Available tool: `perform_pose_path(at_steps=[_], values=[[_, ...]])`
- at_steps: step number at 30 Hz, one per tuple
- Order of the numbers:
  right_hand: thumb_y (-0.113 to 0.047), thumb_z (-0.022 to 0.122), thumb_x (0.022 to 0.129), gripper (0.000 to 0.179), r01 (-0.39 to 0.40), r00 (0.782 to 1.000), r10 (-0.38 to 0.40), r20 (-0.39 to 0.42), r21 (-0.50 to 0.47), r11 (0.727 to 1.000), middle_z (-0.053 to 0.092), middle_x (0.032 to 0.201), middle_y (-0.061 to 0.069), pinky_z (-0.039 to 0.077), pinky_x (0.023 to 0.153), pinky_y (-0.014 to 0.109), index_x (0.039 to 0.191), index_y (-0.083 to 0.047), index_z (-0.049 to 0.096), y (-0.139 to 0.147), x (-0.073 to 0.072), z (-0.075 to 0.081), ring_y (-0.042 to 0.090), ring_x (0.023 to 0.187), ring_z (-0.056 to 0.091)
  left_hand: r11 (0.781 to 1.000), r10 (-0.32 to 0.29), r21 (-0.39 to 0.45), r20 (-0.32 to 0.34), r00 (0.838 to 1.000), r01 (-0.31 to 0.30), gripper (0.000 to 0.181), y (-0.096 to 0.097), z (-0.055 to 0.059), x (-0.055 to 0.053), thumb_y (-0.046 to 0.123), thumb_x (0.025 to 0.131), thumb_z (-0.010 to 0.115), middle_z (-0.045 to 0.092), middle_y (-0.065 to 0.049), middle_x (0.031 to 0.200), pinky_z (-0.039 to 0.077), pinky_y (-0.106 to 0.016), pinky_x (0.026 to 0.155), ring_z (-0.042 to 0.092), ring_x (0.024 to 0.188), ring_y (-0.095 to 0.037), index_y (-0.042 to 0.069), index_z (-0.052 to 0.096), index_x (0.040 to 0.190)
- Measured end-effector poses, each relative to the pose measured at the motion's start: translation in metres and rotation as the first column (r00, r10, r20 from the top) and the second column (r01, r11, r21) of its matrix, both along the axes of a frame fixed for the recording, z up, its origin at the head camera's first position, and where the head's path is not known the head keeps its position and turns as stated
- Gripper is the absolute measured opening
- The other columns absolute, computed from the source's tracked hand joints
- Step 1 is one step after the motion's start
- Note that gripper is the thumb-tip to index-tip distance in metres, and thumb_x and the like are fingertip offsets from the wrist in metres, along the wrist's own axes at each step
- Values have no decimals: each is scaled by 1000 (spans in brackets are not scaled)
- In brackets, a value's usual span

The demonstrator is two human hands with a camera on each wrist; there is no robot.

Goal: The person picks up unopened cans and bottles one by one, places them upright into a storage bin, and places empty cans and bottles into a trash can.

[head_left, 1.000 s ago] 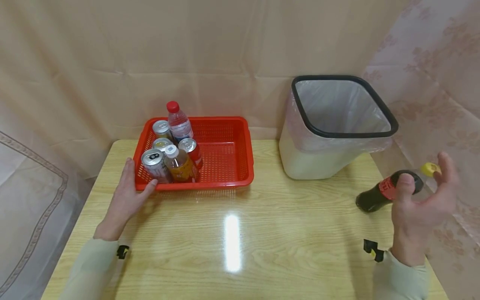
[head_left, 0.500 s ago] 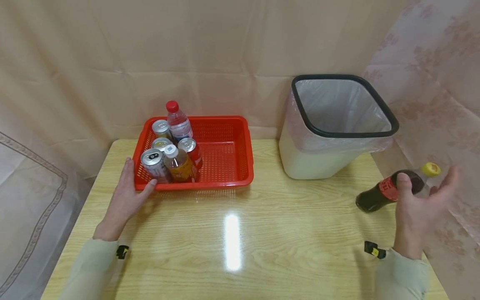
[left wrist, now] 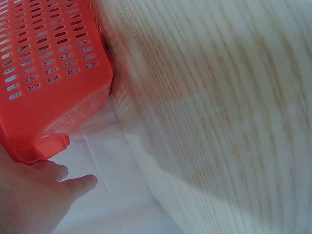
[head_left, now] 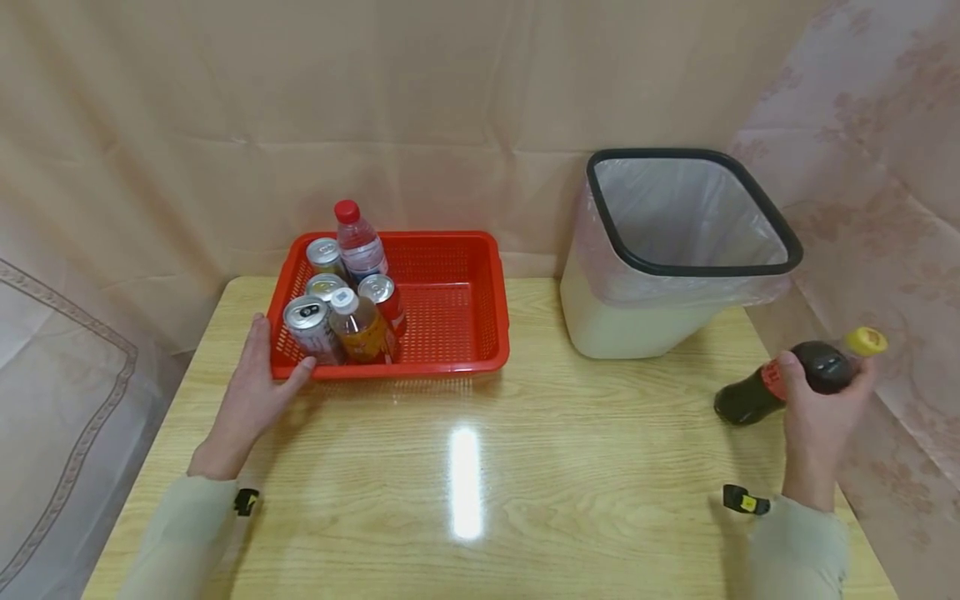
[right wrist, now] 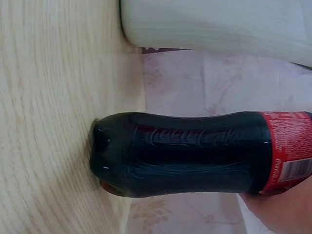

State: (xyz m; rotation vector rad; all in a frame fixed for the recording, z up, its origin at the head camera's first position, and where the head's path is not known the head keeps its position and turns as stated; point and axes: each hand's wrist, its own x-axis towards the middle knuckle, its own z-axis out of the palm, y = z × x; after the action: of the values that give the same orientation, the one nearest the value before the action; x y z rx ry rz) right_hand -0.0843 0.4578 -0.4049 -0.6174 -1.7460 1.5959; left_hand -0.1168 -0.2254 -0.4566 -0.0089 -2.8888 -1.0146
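My left hand [head_left: 258, 392] rests at the near left corner of a red plastic basket [head_left: 450, 367]. Its fingers lie straight along the left side, and the thumb reaches the front rim. In the left wrist view, fingertips [left wrist: 80, 184] show beside the rim's corner. On the right, my right hand [head_left: 821, 425] grips a cola bottle [head_left: 746, 398], with the thumb on the red label and the fingers round the far side. The bottle has a yellow cap [head_left: 866, 341] and stands upright on its base [right wrist: 114, 153] in the right wrist view.
Drinks fill the basket's left half: several cans [head_left: 307, 317], a red-capped water bottle [head_left: 362, 246] and a white-capped amber drink bottle [head_left: 363, 333]. A lined white trash bin [head_left: 630, 321] with a black rim stands at the back right. Curtains hang behind the wooden table [head_left: 570, 467].
My right hand has moved left and its fingers have closed round the cola bottle. The left hand and the basket have stayed in place.
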Motion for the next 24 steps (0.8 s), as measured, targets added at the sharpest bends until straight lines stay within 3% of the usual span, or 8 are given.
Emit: perform_pose_path(at_steps=[3, 8, 13, 17, 21, 24], values=[[-15, 84, 83, 73, 27, 998, -26, 55, -18, 999, 49, 131, -2, 40, 101, 14, 145, -21, 45, 2, -3, 0, 11, 120, 50, 1000, -1, -2, -2, 1000, 1, 100, 0, 0, 0, 52, 102, 57, -1, -26, 170, 17, -70, 119, 8, 154, -50, -1, -2, 164], [-13, 80, 84, 64, 42, 998, -41, 54, -27, 999, 51, 125, -2, 43, 94, 16, 139, -20, 47, 2, -5, -2, 11, 110, 53, 1000, 1, 3, -3, 1000, -1, 101, 0, 1, 0, 52, 102, 58, 0, -27, 170, 17, -70, 119, 8, 154, -50, -1, -1, 164], [-11, 77, 86, 70, 23, 1000, -23, -10, -56, 998, 50, 128, 0, 43, 91, 16, 146, -22, 42, -3, -1, -6, 13, 111, 52, 1000, 5, -3, 20, 1000, -5, 102, 1, 2, -1, 54, 101, 57, -2, -25, 171, 18, -72, 117, 7, 155, -50, 0, -3, 164], [-8, 74, 86, 72, 27, 992, -39, -121, -101, 994, 51, 131, 3, 44, 93, 16, 149, -18, 40, -7, 6, -12, 15, 116, 51, 1000, 5, -17, 40, 999, -4, 103, 1, 3, -1, 56, 101, 57, -4, -23, 171, 20, -73, 115, 6, 155, -49, 2, -4, 165], [-2, 74, 82, 65, 37, 958, -60, -281, -86, 996, 57, 124, 9, 46, 92, 22, 142, -9, 49, -14, 10, -18, 20, 110, 55, 1000, 7, -29, 47, 999, -6, 103, 1, 3, -1, 56, 101, 57, -4, -23, 171, 20, -73, 115, 6, 155, -49, 2, -4, 165], [4, 76, 76, 62, 31, 898, -55, -436, -63, 998, 62, 114, 16, 49, 88, 27, 134, -2, 55, -24, 12, -17, 25, 101, 60, 1000, 11, -27, 46, 999, -10, 103, 1, 4, -1, 56, 101, 57, -4, -23, 171, 20, -73, 116, 6, 155, -49, 3, -4, 165]])
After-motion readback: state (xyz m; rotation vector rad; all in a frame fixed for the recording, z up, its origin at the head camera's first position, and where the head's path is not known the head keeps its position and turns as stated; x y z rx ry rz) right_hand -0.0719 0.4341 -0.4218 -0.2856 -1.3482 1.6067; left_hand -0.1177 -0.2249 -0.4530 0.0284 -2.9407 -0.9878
